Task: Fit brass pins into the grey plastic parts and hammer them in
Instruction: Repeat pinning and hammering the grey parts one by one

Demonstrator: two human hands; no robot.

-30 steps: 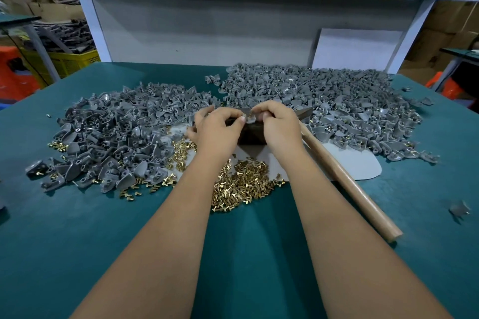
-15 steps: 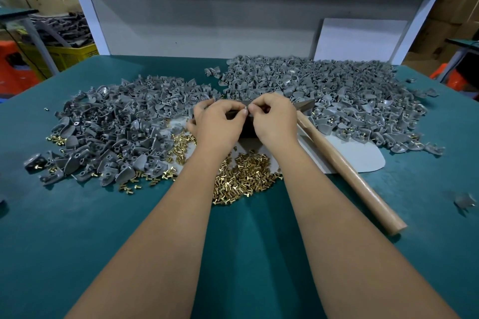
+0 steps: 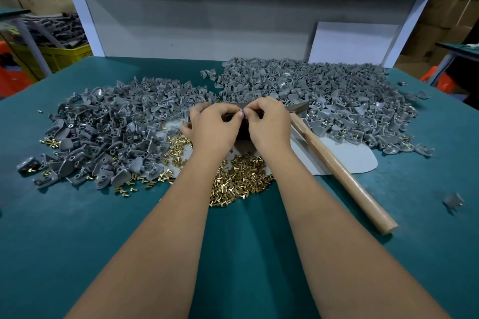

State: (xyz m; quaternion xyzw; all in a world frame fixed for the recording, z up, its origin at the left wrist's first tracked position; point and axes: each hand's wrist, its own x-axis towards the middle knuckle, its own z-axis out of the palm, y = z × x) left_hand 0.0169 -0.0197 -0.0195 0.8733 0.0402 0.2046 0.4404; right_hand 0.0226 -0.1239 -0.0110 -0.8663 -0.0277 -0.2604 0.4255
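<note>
Brass pins (image 3: 239, 179) lie in a loose heap on the green table (image 3: 77, 241), just below both wrists. The left hand (image 3: 213, 129) and the right hand (image 3: 269, 124) meet fingertip to fingertip over a dark block (image 3: 242, 129), each with its fingers curled and pinching something small; it is probably a grey part, but the fingers hide it. Grey plastic parts (image 3: 116, 132) are heaped on the left, with a second grey heap (image 3: 337, 96) behind the hands to the right. A wooden-handled hammer (image 3: 342, 173) lies beside the right forearm.

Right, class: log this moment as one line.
step: fitting pin | left hand + right hand: pinching small part, fingertips meeting | hammer: lying unheld
</note>
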